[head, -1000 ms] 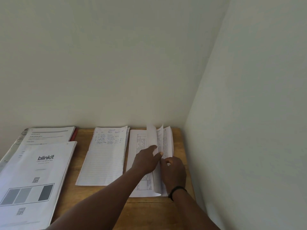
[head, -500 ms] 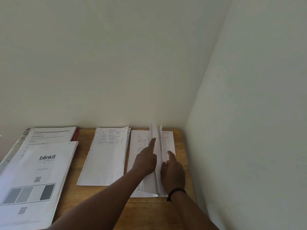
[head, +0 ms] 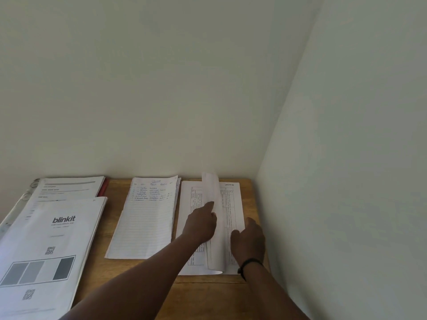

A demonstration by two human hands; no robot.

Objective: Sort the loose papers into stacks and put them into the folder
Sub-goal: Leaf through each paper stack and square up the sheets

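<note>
The left hand (head: 200, 224) reaches across with its forefinger stretched out, propping a lifted sheet (head: 213, 218) that stands nearly on edge above the right-hand stack of printed tables (head: 233, 211). It presses against the sheet and does not grip it. The right hand (head: 248, 239) lies on the stack's right side with fingers loose; whether it pinches any page cannot be told.

The standing sheet is held only by a fingertip, so it could flop back and lose the place, or crease where it curls at the near edge. The stack lies close to the desk's (head: 250, 204) right edge by the wall, and a sideways push might skew it.

Just left lies a stack of lined paper (head: 145, 225) with handwritten rows, too small to read. Further left, a printed stack (head: 50, 239) reads "blinkit" above QR codes and grey bars. Behind it, more pages sit in the ring folder (head: 25, 197), whose red edge shows.
</note>
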